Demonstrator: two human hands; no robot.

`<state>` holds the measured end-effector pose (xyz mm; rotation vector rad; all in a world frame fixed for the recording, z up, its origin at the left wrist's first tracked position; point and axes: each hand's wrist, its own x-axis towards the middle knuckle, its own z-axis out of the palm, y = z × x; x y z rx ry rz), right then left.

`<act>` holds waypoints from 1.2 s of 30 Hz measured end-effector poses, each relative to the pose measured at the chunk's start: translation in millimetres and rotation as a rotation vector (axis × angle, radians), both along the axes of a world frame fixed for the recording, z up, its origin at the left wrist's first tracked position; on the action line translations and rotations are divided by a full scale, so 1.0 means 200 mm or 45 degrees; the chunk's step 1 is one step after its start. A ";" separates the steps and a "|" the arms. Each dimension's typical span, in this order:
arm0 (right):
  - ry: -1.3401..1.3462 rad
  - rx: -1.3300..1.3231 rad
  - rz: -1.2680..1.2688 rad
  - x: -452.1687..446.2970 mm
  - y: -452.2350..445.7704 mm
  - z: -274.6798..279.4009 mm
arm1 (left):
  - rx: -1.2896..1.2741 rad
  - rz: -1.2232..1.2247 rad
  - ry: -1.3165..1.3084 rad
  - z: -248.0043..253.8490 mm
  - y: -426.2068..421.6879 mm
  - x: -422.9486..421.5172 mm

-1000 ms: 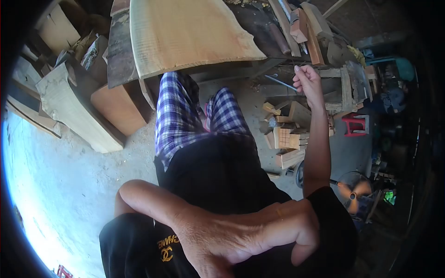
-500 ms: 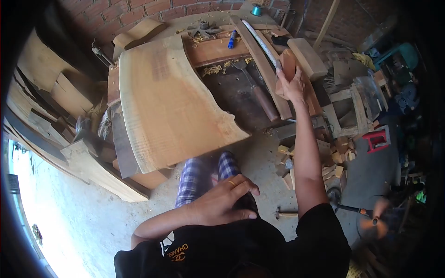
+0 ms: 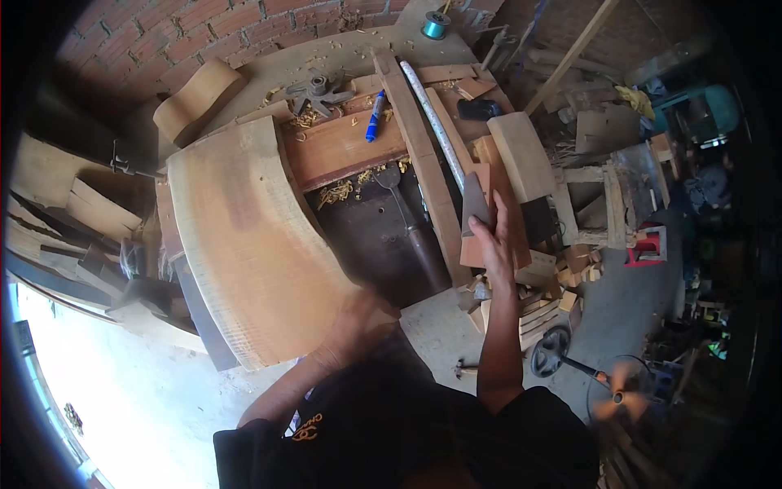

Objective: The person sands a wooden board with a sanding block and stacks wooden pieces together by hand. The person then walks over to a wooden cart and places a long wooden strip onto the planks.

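My right hand (image 3: 498, 243) is wrapped round a reddish wooden block (image 3: 479, 200) with a dark grey side, right of a long wooden strip (image 3: 419, 155). My left hand (image 3: 362, 324), smeared by motion, is at the near right corner of a wide pale board (image 3: 244, 236) with a wavy edge; its fingers cannot be made out, nor whether it touches the board. Between the board and the strip lies a flat-bladed tool (image 3: 423, 253) with a brown handle. A blue marker (image 3: 375, 116) rests on a reddish plank (image 3: 342, 147) beyond it.
A teal spool (image 3: 436, 25) and a metal star-shaped part (image 3: 319, 91) stand at the back of the bench. A pale block (image 3: 520, 155) sits right of my right hand. Wood offcuts, a red stool (image 3: 648, 246) and a fan (image 3: 619, 398) are at the right.
The view has swung up over the bench. My right hand, empty at first, took hold of the block and brought it nearer. My left hand moved from my body to the board's near corner.
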<state>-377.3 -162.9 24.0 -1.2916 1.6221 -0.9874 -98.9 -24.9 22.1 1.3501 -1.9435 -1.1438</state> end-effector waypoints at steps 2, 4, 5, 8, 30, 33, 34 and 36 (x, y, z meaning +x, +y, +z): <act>-0.155 0.010 0.087 0.11 0.09 0.09 | 0.035 0.104 0.077 -0.02 0.02 0.01; -0.248 0.047 0.272 0.26 0.17 0.14 | 0.060 0.252 0.141 0.00 0.06 0.03; -0.238 0.065 0.377 0.34 0.20 0.16 | 0.108 0.446 0.181 0.02 0.06 0.03; 0.343 -0.104 0.823 0.54 0.30 0.14 | -0.002 0.860 0.090 0.12 0.12 0.03; 0.937 -0.702 1.057 1.89 -0.57 -0.15 | -0.791 0.702 -0.398 -0.10 -1.20 1.13; 0.792 -0.833 1.108 1.71 -0.39 -0.14 | -0.690 0.677 -0.370 -0.08 -0.97 0.95; 0.763 -0.793 1.159 1.59 -0.26 -0.15 | -0.696 0.714 -0.346 -0.08 -0.83 0.84; 0.923 -0.573 1.256 1.32 0.07 -0.10 | -0.512 0.731 -0.405 -0.06 -0.48 0.58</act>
